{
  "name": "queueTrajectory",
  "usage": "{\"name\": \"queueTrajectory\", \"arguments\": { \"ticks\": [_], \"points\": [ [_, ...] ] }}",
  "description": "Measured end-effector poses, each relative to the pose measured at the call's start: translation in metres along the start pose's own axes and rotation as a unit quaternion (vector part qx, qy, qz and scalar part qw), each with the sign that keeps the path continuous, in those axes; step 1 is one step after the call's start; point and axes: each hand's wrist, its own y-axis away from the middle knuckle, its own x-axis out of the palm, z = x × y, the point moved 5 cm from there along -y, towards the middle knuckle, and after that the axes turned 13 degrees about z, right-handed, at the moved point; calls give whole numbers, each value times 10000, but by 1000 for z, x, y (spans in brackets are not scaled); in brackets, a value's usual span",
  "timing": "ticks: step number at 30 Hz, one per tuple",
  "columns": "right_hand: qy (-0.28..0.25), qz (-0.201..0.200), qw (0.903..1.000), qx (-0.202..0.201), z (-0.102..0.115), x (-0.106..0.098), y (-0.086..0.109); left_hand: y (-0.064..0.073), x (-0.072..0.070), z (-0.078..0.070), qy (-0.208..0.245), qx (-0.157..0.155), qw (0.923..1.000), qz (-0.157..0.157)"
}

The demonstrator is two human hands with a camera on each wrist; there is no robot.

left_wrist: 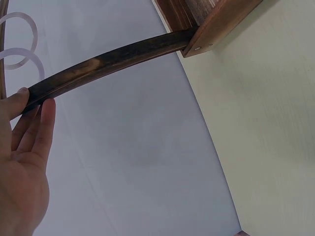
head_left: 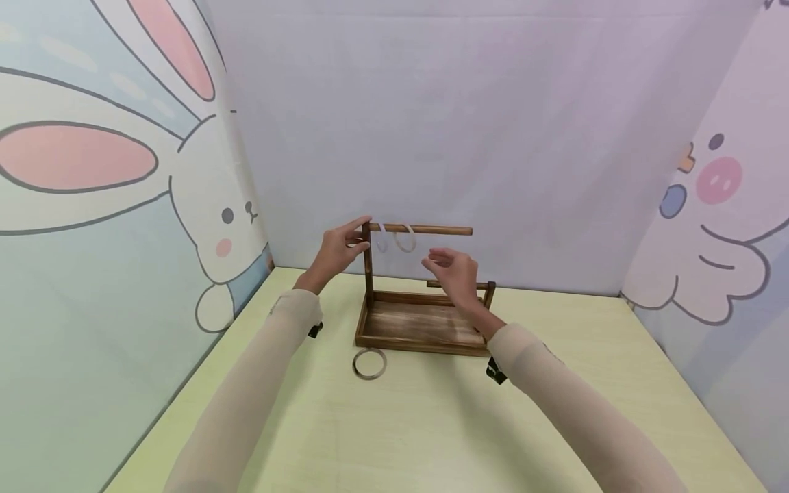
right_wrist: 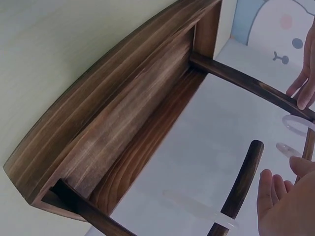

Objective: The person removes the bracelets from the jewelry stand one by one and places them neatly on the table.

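Note:
My left hand (head_left: 337,250) grips the top of the tall post (left_wrist: 113,61) of a dark wooden bangle rack, thumb and fingers on opposite sides. From the rack's upper bar (head_left: 444,230) hang two pale bangles, one (head_left: 381,239) near the post and the other (head_left: 413,241) farther along. My right hand (head_left: 456,274) is raised just right of these bangles, fingers loosely bent with nothing between them. On the lower bar (right_wrist: 243,182), a whitish translucent bangle (right_wrist: 225,220) shows in the right wrist view. A greyish-brown bangle (head_left: 355,370) lies on the table before the rack.
The rack's rectangular tray base (head_left: 425,346) stands on the pale yellow table (head_left: 407,424). Behind it rises a plain whitish backdrop (head_left: 493,137), with cartoon-printed panels at the left and right sides.

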Motion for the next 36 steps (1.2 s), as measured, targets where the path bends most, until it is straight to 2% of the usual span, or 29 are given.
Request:
{"name": "queueTrajectory", "arguments": {
  "ticks": [8, 17, 25, 36],
  "points": [
    [-75, 174, 9991, -382, 4, 1, -14, -1, 0, 1, -24, -13, 10000, 13],
    [-54, 309, 9990, -320, 12, 10, -25, 1, 0, 1, -52, -25, 10000, -10],
    [-118, 189, 9984, -510, 17, 12, -30, -1, 0, 1, -77, -70, 9999, -5],
    [119, 129, 9987, -471, 19, 16, -34, 0, 1, -3, -191, -6, 9998, -96]
  ]
}}
